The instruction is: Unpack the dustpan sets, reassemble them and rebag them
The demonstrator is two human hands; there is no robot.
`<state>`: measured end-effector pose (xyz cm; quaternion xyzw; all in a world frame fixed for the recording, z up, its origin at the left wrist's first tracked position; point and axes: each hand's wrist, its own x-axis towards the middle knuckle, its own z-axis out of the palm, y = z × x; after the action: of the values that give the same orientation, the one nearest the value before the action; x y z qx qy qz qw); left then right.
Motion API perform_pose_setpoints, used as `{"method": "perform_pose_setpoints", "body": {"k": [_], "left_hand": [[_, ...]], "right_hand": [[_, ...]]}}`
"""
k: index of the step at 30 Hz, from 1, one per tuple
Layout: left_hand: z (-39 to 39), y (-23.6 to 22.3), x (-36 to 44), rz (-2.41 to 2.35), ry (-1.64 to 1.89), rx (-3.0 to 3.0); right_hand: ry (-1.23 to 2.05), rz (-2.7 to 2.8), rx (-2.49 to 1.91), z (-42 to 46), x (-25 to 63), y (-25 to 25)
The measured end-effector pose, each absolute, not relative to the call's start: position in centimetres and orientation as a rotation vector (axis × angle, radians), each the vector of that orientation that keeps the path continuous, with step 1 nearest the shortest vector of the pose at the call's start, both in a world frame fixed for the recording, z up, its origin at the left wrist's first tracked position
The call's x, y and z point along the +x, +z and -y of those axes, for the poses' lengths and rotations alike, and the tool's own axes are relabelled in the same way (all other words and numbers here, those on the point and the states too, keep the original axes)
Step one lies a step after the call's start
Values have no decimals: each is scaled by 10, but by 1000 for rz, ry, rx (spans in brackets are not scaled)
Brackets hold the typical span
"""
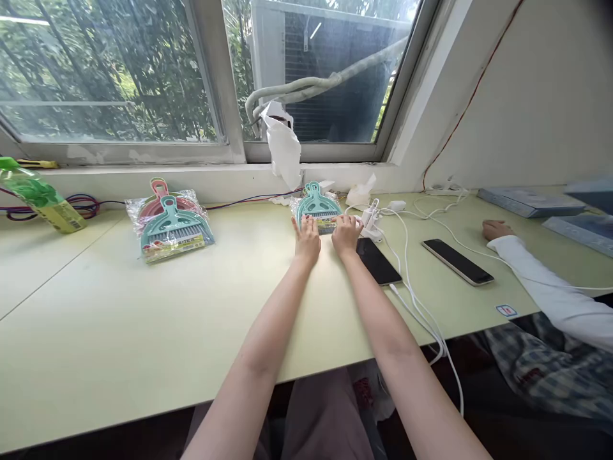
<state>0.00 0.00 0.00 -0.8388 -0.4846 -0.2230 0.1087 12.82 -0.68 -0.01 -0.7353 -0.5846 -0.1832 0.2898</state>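
Both my arms reach far across the pale green table (119,332). My left hand (306,239) and my right hand (345,231) rest side by side on the near edge of a teal mini broom-and-dustpan set (316,203) wrapped in clear plastic, close to the window wall. Their fingers lie on the pack's lower edge, curled over it, gripping it. A pile of similar packs (170,223), teal on top and pink beneath, lies to the left.
A black phone (378,260) lies just right of my right hand, a second phone (457,260) further right, with white cables (412,287) and a charger between. Another person's white sleeve (550,287) rests at right. A green bottle (43,198) lies far left.
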Motion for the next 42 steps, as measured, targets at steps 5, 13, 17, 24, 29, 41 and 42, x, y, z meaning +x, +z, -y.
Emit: {"method": "perform_pose_setpoints", "body": {"k": [5,13,17,24,29,41,42], "left_hand": [[-5,-6,1,1223,-600,-2646],[-6,-10,2,1468,-645,-2549],[-2,-6,3,1535,-594,-2469],[-3,-8,5,1603,-571,-2340],[-5,-9,3,1584,-580,-2340],[25,0,-26,1292,-936,-2385],[20,-3,-38,1278,-974,-2373]], "right_hand": [[-390,1758,-1922,1,130,-6],[-342,1791,-1975,-1,127,-7],[-358,1591,-2117,0,132,-7],[-378,1410,-2207,1,137,-6],[-415,1426,-2164,3,135,-8],[-518,1642,-1738,14,127,-3],[-535,1690,-1694,13,125,-5]]}}
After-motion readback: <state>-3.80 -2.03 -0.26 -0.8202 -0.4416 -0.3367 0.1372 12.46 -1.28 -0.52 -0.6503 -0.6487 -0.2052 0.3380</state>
